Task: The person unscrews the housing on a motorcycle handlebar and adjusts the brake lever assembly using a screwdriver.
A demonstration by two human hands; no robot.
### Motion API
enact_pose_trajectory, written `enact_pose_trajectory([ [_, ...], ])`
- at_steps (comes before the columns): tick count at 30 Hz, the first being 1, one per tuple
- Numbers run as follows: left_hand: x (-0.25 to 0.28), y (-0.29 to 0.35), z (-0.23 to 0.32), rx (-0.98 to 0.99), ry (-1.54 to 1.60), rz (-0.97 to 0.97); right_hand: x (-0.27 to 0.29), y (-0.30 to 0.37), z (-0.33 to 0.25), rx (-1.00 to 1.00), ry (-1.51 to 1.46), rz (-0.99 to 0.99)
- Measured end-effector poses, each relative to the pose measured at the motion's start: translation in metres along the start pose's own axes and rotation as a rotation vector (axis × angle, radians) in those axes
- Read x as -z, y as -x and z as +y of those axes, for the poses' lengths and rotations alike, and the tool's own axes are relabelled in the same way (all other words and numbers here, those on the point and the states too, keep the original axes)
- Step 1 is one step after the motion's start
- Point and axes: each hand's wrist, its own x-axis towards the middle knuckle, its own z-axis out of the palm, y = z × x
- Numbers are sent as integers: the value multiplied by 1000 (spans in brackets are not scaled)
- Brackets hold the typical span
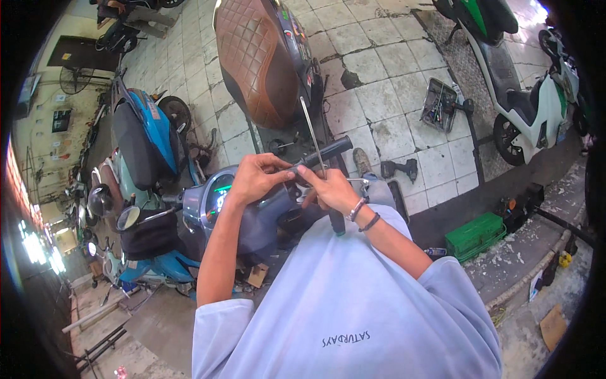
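Note:
Both my hands meet at the scooter's handlebar, beside the inner end of its black rubber grip (334, 149). My left hand (257, 179) is closed, thumb and fingertips pinched together over the bar; whatever is between them is hidden. My right hand (331, 189) is closed around a long screwdriver (311, 128). Its metal shaft points up and away past the grip, and its dark handle shows below my palm. My right thumb reaches toward my left fingertips. The lit instrument display (219, 197) lies left of my left wrist, and a brake lever (360, 182) shows beyond my right hand.
A brown quilted scooter seat (249, 57) stands ahead. Blue scooter (148, 107) at left, white scooter (533, 114) at right. On the tiles lie a tool tray (439, 107) and a black power tool (399, 169). A green toolbox (475, 237) sits at right.

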Motion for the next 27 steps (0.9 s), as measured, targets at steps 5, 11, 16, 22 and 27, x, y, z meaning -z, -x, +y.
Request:
enact_pose_trajectory([
  [5, 0, 0, 2, 70, -50, -47, -5, 1, 9, 68, 0, 35],
  [11, -6, 4, 1, -13, 23, -13, -9, 0, 20, 102, -96, 57],
  [16, -4, 0, -1, -115, -60, 79, -11, 4, 16, 23, -8, -31],
  [22, -3, -3, -1, -112, -203, 143, -22, -8, 26, 65, -214, 86],
  [27, 0, -3, 2, -72, -269, 107, -18, 0, 14, 16, -87, 166],
])
